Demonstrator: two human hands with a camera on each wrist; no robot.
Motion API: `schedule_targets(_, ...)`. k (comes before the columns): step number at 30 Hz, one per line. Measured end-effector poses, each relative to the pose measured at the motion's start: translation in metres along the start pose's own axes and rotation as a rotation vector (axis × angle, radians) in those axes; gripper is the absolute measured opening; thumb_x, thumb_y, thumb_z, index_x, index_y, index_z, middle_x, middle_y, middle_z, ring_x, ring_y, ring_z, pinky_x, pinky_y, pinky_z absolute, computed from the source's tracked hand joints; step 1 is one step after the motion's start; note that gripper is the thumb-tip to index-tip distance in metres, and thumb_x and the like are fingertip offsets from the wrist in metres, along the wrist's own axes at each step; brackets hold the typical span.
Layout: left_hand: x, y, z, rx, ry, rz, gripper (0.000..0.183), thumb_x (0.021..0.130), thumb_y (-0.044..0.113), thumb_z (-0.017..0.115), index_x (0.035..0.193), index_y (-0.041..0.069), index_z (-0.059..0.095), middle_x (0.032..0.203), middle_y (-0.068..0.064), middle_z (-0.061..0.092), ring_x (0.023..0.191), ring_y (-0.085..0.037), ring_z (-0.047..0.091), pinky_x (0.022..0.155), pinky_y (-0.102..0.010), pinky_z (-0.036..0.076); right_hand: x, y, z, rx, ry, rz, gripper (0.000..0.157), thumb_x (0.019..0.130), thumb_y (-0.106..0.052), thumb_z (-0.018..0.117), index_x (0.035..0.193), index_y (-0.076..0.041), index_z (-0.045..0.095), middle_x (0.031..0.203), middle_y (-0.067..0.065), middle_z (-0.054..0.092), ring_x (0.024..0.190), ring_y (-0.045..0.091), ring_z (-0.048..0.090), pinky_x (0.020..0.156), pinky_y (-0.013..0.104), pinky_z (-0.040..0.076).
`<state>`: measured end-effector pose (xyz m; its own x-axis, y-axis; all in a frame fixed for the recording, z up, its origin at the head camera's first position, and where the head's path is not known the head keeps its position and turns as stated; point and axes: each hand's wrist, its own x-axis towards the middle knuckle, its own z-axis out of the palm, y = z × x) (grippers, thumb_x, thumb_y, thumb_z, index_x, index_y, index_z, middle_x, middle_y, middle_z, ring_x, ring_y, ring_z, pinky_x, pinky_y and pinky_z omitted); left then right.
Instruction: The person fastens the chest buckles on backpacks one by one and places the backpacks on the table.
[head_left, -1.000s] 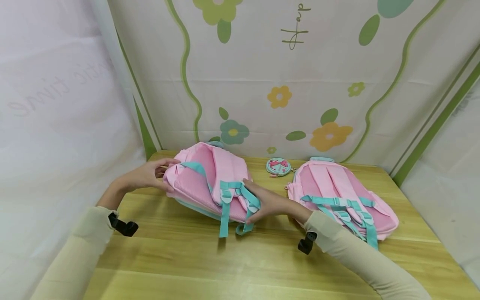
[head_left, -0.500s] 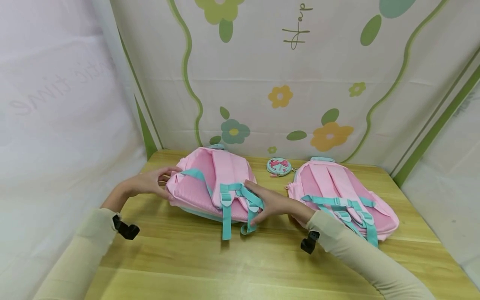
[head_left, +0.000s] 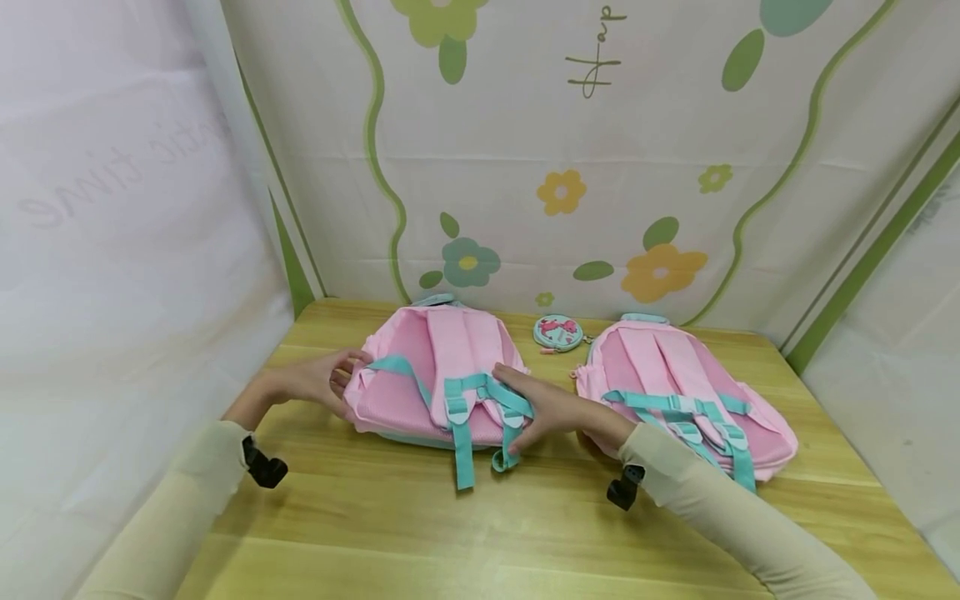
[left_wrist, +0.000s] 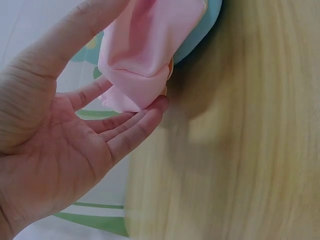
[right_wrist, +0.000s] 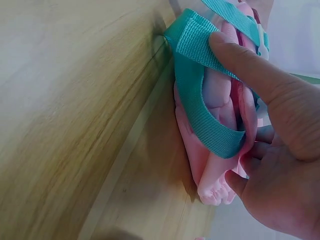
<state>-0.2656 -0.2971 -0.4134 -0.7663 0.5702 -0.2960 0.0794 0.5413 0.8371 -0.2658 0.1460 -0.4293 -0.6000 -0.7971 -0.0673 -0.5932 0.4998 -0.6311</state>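
A pink backpack (head_left: 397, 400) with teal webbing straps lies back panel up, low over the table on the left. My left hand (head_left: 318, 383) holds its left side; in the left wrist view the fingertips (left_wrist: 159, 104) curl under the pink side pocket (left_wrist: 142, 75), with the thumb on the other side. At its right side, my right hand (head_left: 555, 410) grips the edge. The right wrist view has the thumb over a teal strap (right_wrist: 197, 45) and the other fingers partly hidden behind the pink fabric (right_wrist: 215, 170). One strap end (head_left: 463, 462) hangs toward the front.
A second pink backpack (head_left: 667, 358) lies strap side up at the right, beneath my right forearm. Between the bags at the back is a round teal pouch (head_left: 558, 332) with a pink picture. A flowered cloth wall (head_left: 495, 167) stands behind the wooden table (head_left: 420, 525).
Both hands have shifted the left backpack a little to the right and toward me, and its raised back end has come down. The second backpack and the pouch stay in place.
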Motion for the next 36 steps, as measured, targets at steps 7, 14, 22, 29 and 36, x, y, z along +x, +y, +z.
schedule_targets(7,0.008,-0.001,0.007,-0.017,-0.032,0.015,0.098,0.080,0.015,0.087,0.153,0.005,0.023,0.141,-0.025,0.043,0.123,-0.032,0.055,0.098,-0.038,0.051,-0.008,0.004,0.000,-0.001,0.015,-0.010,0.120,0.074,-0.032,0.093,0.162,0.000,0.018,0.170,0.020,0.011,0.157,0.041,0.015,0.123,0.061,0.022)
schedule_targets(14,0.016,0.001,0.012,0.001,-0.019,-0.010,0.098,0.080,0.019,0.088,0.154,0.008,0.024,0.143,-0.022,0.042,0.128,-0.034,0.052,0.104,-0.044,0.048,-0.015,0.006,0.000,0.010,0.016,0.032,0.120,0.075,-0.038,0.091,0.163,-0.006,0.017,0.172,0.014,0.010,0.158,0.037,0.014,0.123,0.059,0.023)
schedule_targets(22,0.023,0.005,0.016,0.039,-0.002,0.002,0.098,0.080,0.018,0.087,0.154,0.004,0.026,0.149,-0.027,0.039,0.132,-0.041,0.050,0.110,-0.054,0.045,-0.022,0.004,-0.002,0.051,0.013,0.052,0.118,0.076,-0.034,0.091,0.163,-0.004,0.017,0.172,0.016,0.008,0.158,0.039,0.011,0.123,0.063,0.019)
schedule_targets(29,0.026,0.007,0.018,0.030,-0.014,0.013,0.096,0.078,0.013,0.088,0.152,0.001,0.028,0.145,-0.026,0.043,0.130,-0.039,0.052,0.108,-0.047,0.047,-0.021,0.005,-0.003,0.040,0.009,0.064,0.119,0.076,-0.034,0.091,0.163,-0.004,0.017,0.172,0.016,0.008,0.158,0.038,0.012,0.123,0.062,0.020)
schedule_targets(36,0.026,0.007,0.019,0.045,-0.015,0.012,0.095,0.078,0.012,0.088,0.152,0.000,0.029,0.141,-0.025,0.045,0.126,-0.036,0.052,0.104,-0.040,0.047,-0.020,0.002,-0.004,0.038,0.000,0.075,0.118,0.076,-0.034,0.091,0.163,-0.005,0.017,0.172,0.014,0.009,0.158,0.036,0.012,0.124,0.060,0.020)
